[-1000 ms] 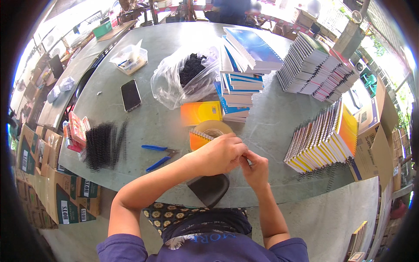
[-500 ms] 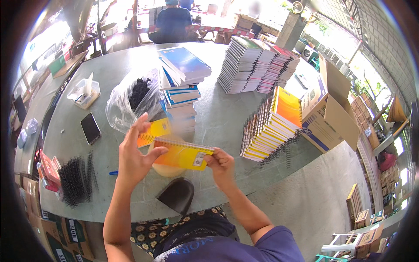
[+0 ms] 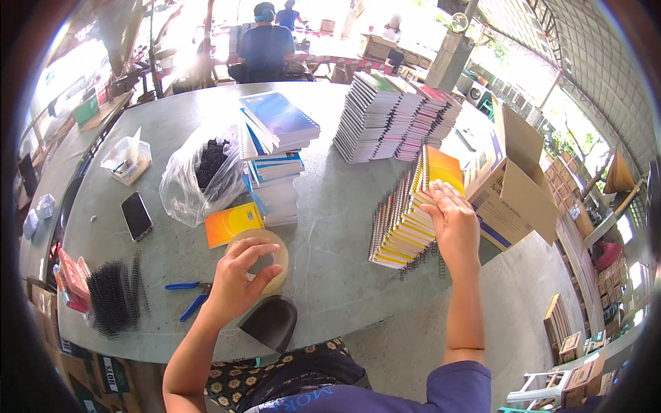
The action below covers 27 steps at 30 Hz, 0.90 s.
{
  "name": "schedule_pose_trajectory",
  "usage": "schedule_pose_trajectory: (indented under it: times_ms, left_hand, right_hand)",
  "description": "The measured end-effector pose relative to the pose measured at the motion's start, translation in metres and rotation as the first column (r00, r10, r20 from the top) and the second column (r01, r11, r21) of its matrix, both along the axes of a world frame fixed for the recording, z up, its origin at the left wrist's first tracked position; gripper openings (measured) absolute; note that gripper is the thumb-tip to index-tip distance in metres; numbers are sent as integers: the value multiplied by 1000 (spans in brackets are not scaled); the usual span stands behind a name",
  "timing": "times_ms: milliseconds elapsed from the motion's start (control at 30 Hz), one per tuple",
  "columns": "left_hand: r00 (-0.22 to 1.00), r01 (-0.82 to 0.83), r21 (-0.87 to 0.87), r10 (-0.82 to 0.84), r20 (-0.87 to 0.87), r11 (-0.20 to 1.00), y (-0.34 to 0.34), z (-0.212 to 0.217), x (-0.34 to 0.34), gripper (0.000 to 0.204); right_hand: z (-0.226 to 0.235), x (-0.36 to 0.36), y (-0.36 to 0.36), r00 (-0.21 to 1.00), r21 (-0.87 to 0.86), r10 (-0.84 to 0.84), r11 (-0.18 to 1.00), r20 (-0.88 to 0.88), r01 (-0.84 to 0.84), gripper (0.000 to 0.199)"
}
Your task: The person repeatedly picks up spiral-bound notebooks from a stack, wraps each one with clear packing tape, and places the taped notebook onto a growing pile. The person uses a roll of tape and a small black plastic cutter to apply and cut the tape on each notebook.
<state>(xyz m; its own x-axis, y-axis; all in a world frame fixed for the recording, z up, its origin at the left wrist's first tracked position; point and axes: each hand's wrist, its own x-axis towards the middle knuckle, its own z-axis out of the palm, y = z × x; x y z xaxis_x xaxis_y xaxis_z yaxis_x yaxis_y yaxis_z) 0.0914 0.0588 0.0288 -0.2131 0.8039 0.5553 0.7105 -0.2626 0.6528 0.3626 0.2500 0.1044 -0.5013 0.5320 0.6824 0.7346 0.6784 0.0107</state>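
Presently the person's right hand (image 3: 454, 224) rests on top of the leaning stack of spiral-bound notebooks (image 3: 406, 220) at the right of the grey table (image 3: 330, 206); the fingers are extended and spread flat against the orange-yellow cover of the top notebook (image 3: 439, 171), pressing on it, not clasped around it. The left hand (image 3: 237, 279) sits at the near edge over a roll of tan packing tape (image 3: 265, 258), fingers curled loosely about its rim; whether they actually clamp the roll cannot be told. The stack stands tilted, coils toward the person, just beside an open cardboard carton (image 3: 513, 182); loose black wire coils (image 3: 420, 258) lie at its foot. Judged from appearance, a single notebook is light and moderately stiff, with a smooth card cover that could slide off its neighbours; the wire binding is the firm edge, so a hold across the cover near the spine, thumb beneath and fingers above, looks soundest. The stack as a whole appears heavy and liable to topple if pushed sideways. Elsewhere on the table: a single orange notebook (image 3: 233, 224) beside the tape, a clear plastic bag of black coils (image 3: 200, 175), a pile of blue-covered books (image 3: 275, 158), further notebook stacks (image 3: 396, 117) behind, a dark phone (image 3: 136, 215), blue-handled pliers (image 3: 189, 296), and a bundle of black binding coils (image 3: 113, 299) at the left edge. Other persons sit beyond the table.
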Motion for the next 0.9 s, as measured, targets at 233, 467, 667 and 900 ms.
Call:
schedule_pose_trajectory:
  times_ms: [233, 467, 667, 900]
  left_hand:
    - [996, -76, -29, 75, -42, 997, -13, -16, -21, 16]
    - [878, -304, -123, 228, -421, 945, 12, -92, -131, 12]
    - [810, -391, -438, 77, -581, 809, 26, -115, -138, 18]
    - [584, -543, -16, 364, -725, 840, -12, -42, -98, 21]
  right_hand:
    - [5, -9, -1, 1000, 31, -18, 999, -19, 19, 22]
    - [6, -5, -5, 999, 7, -22, 1000, -23, 22, 22]
    - [4, -28, -34, 967, 90, 248, 966, -54, -242, 19]
    - [-43, -138, -77, 739, -3, 669, 741, -81, -672, 23]
